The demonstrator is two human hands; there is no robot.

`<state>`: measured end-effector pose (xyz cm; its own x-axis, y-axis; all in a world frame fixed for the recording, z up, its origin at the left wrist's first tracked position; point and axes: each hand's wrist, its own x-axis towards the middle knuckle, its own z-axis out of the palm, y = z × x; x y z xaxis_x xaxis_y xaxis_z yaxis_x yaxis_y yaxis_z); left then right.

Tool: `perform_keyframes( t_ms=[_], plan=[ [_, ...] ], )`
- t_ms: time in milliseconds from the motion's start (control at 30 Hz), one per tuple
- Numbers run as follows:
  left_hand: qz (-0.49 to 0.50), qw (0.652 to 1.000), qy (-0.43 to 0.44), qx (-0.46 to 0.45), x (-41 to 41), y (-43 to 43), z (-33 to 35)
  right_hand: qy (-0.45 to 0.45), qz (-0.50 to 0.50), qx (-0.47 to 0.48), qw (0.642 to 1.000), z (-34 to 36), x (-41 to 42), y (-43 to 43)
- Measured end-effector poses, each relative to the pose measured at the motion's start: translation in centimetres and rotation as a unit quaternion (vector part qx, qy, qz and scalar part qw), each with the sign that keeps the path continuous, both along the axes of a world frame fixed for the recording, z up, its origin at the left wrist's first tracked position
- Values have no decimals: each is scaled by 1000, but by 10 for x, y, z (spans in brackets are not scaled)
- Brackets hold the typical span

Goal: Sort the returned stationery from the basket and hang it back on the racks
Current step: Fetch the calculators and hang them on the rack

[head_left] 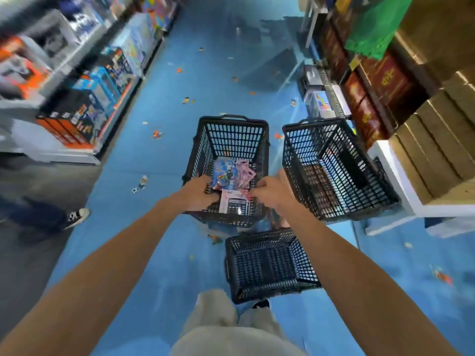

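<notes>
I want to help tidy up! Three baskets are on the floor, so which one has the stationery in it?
Find the blue shop floor between the shelves, where three black plastic mesh baskets stand. Go to the leftmost basket, the one that the left hand and right hand both reach. Only it shows colourful stationery packets; the right basket and the near basket show none.

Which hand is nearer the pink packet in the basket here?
Right. The right hand is just beside the pink packet's near right corner; the left hand is at the basket's left side, beyond the blue packet.
</notes>
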<state>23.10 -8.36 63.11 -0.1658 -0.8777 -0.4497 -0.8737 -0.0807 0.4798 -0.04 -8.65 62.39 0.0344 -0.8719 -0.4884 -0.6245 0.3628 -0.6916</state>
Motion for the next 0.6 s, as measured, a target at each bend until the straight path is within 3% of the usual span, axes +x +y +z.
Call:
perform_keyframes(
  t_ms=[200, 367, 533, 600],
  plan=[
    [45, 992, 38, 108, -8, -47, -34, -56, -61, 95, 992, -45, 19, -48],
    [66, 975, 84, 196, -2, -108, -126, -80, -107, 160, 978, -122, 36, -90],
    [146, 943, 105, 280, 1, -150, -214, -82, -212, 209, 951, -191, 56, -122],
    [164, 939, 109, 281, -1, -157, -222, -76, -236, 214, 945, -211, 62, -126]
  ],
)
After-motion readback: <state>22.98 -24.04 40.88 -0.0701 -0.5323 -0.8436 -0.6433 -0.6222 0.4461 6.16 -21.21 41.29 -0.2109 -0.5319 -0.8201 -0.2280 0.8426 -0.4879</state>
